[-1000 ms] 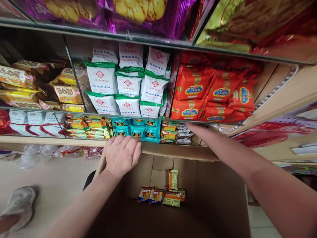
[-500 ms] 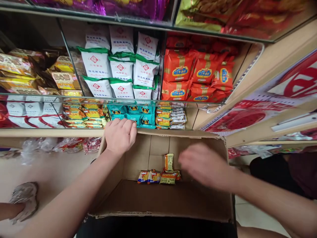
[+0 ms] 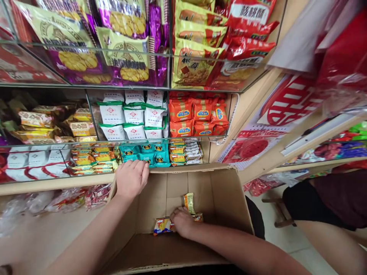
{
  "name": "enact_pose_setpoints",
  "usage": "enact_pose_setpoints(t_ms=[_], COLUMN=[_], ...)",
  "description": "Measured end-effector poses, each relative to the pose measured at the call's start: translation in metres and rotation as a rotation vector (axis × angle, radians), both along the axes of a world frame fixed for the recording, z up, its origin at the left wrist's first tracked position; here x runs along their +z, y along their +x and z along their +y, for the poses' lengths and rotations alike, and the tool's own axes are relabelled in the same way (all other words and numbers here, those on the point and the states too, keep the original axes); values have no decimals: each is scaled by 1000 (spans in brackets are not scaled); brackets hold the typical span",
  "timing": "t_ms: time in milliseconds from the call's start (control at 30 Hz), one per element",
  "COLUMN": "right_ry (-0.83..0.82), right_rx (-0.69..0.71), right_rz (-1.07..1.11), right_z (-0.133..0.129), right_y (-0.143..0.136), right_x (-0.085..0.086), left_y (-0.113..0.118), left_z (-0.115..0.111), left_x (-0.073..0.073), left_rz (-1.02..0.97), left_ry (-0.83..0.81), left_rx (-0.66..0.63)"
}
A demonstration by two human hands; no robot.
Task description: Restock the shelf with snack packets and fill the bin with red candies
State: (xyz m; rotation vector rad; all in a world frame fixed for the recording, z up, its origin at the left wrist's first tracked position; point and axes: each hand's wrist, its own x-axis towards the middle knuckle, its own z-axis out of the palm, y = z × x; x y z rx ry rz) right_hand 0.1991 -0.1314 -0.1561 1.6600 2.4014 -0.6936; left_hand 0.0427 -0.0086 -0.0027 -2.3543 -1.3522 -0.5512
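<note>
A cardboard box (image 3: 226,194) stands open below the shelves, with a few small snack packets on its bottom. My left hand (image 3: 132,177) is closed over the box's far left rim, just under the teal packets (image 3: 155,157). Down inside the box, my right hand (image 3: 182,221) reaches onto the row of packets, its fingers curled and partly hidden. A blue and white packet (image 3: 163,225) lies left of its fingertips, and a yellow packet (image 3: 189,203) leans beyond it. Whatever lies under the fingers cannot be made out.
Glass-fronted shelves hold white packets (image 3: 134,116), red packets (image 3: 181,110) and purple biscuit bags (image 3: 126,57). Red decorations (image 3: 249,149) hang at the right. A person in black shorts (image 3: 312,198) sits on a stool at the right edge. Plastic bags (image 3: 69,196) lie under the left shelf.
My right hand has come from the box's right side down onto the packets. The view has tilted up, showing more upper shelf. My left hand still grips the rim.
</note>
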Motion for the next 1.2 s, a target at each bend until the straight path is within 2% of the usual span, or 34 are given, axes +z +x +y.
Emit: enact_pose_setpoints(t_ms=[100, 167, 233, 300, 367, 433, 500, 600, 700, 767, 833, 900, 933, 1000, 1033, 1100, 1200], right_ry=[108, 162, 178, 155, 125, 95, 42, -147, -288, -230, -49, 216, 348, 529, 553, 449, 192], right_rx=[56, 35, -45, -127, -200, -284, -392, -573, -658, -635, -600, -579, -571, -541, -516, -523, -721], right_rz=[113, 228, 358, 470, 583, 724, 882, 1111, 1236, 1207, 1125, 1007, 927, 735, 640, 510, 443], right_z=[-1, -1, -1, -2, -4, -7, -12, -18, -22, -22, -19, -9, -1, 19, 32, 59, 99], right_y=[10, 18, 28, 38, 46, 52, 54, 51, 49, 53, 66, 87, 99, 122, 132, 146, 151], right_x=[32, 66, 104, 137, 160, 170, 171, 162, 157, 161, 173, 187, 193, 200, 201, 195, 174], left_y=[-1, -1, 2, 8, 17, 26, 34, 45, 53, 53, 45, 28, 18, -2, -10, -22, -27], left_z=[-1, -11, -29, -51, -72, -86, -92, -94, -97, -96, -87, -69, -56, -28, -15, 5, 15], left_x=[9, 16, 21, 24, 23, 20, 15, 9, 6, 10, 21, 34, 40, 45, 45, 38, 23], left_rz=[-6, -54, -190, -376, -540, -711, -907, -1201, -1318, -1275, -1131, -849, -641, -312, -214, -77, -9], left_ry=[-27, -57, -153, -380, -723, -1010, -1140, -1151, -1155, -1129, -990, -724, -584, -375, -331, -317, -304], left_rx=[-37, -110, -256, -402, -445, -407, -326, -211, -189, -231, -287, -311, -298, -258, -213, -139, -91])
